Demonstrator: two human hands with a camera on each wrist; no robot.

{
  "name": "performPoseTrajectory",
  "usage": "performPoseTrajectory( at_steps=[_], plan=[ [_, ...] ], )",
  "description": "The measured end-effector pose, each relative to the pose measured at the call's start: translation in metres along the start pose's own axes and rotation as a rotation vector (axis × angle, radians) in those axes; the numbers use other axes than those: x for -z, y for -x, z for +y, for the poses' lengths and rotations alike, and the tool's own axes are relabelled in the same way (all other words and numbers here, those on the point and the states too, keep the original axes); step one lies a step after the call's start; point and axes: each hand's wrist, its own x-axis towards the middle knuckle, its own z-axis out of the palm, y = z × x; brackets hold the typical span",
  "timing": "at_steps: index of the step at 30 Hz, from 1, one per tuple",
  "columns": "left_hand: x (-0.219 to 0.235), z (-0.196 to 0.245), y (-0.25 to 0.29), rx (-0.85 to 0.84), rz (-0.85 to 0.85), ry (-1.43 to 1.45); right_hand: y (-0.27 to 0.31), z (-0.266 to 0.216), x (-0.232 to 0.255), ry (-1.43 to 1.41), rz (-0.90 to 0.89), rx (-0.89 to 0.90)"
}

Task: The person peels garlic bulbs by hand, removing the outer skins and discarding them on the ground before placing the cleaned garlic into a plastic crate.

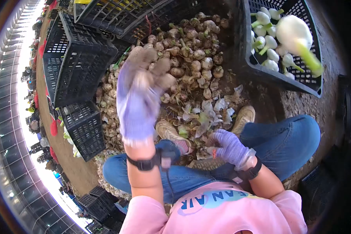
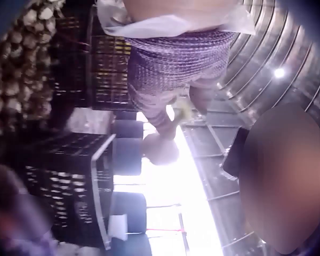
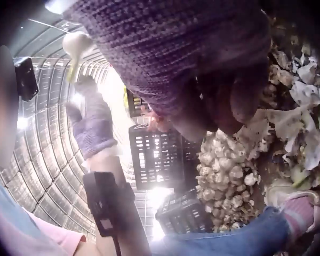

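Observation:
My gloved left hand (image 1: 140, 93) is raised over the garlic pile, blurred, its fingers spread and empty. A white bulb with a green stem (image 1: 294, 35) hangs in mid-air over the right-hand crate, touched by no hand; in the right wrist view the bulb (image 3: 77, 45) is above my left hand (image 3: 93, 125), and in the left wrist view the bulb (image 2: 162, 149) is beyond the fingers. My gloved right hand (image 1: 228, 146) is low between the knees, fingers curled round a small orange-red thing (image 1: 214, 153), mostly hidden.
Unpeeled garlic (image 1: 191, 54) is heaped in front, with loose skins (image 1: 210, 113) by the shoes. A black crate (image 1: 241, 46) at the right holds trimmed white bulbs (image 1: 271, 43). More black crates (image 1: 82, 58) stand at the left, beside a ribbed wall (image 1: 15, 117).

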Motion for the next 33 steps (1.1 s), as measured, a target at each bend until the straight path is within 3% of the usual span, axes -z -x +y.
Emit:
performPoseTrajectory(
  at_steps=[1,4,6,8,11,12,13,14,16,18,20,22,24,26,27,29,33],
  plan=[
    [0.025,-0.011,-0.016,0.033,0.143,-0.165,-0.002,-0.003,0.002,-0.065,-0.035,-0.096],
    [0.111,-0.064,-0.050,0.189,0.470,-0.576,-0.005,0.004,0.001,-0.070,0.041,-0.070],
    [0.159,-0.098,-0.059,0.441,0.561,-0.839,-0.006,0.010,-0.001,-0.087,0.049,-0.067],
    [0.223,-0.150,-0.059,0.390,0.412,-1.245,-0.009,0.016,-0.001,-0.107,0.059,-0.056],
    [0.232,-0.172,-0.059,0.412,0.462,-1.295,-0.015,0.009,0.002,-0.121,0.064,-0.098],
    [0.223,-0.170,-0.056,0.443,0.476,-1.310,-0.015,0.006,0.002,-0.118,0.073,-0.111],
    [0.208,-0.168,-0.050,0.332,0.520,-1.263,-0.013,0.008,0.002,-0.115,0.073,-0.111],
    [0.194,-0.163,-0.045,0.326,0.521,-1.262,-0.012,0.014,0.001,-0.100,0.096,-0.119],
    [0.154,-0.142,-0.031,0.394,0.400,-0.540,-0.010,0.018,-0.004,-0.084,0.121,-0.125],
    [0.103,-0.110,-0.010,0.418,0.211,-0.444,-0.013,0.014,-0.006,-0.285,0.177,-0.037],
    [0.069,-0.095,0.021,0.365,0.023,-0.166,-0.009,0.002,-0.007,-0.304,0.169,-0.046],
    [0.027,-0.076,0.053,0.354,-0.048,0.063,-0.007,-0.009,-0.013,-0.457,0.291,0.039],
    [-0.003,-0.057,0.086,0.349,-0.071,-0.093,0.000,-0.032,-0.008,-0.822,0.319,0.003],
    [0.001,-0.064,0.107,0.104,-0.187,-0.435,0.006,-0.050,0.003,-0.976,0.287,-0.016],
    [-0.005,-0.061,0.114,0.092,-0.190,-0.437,0.008,-0.049,0.001,-0.987,0.308,0.033],
    [-0.017,-0.052,0.127,-0.119,-0.198,-0.611,0.014,-0.046,-0.006,-0.971,0.326,0.072],
    [-0.020,-0.044,0.147,-0.115,-0.177,-0.651,0.026,-0.056,-0.005,-0.955,0.342,0.032]
  ],
)
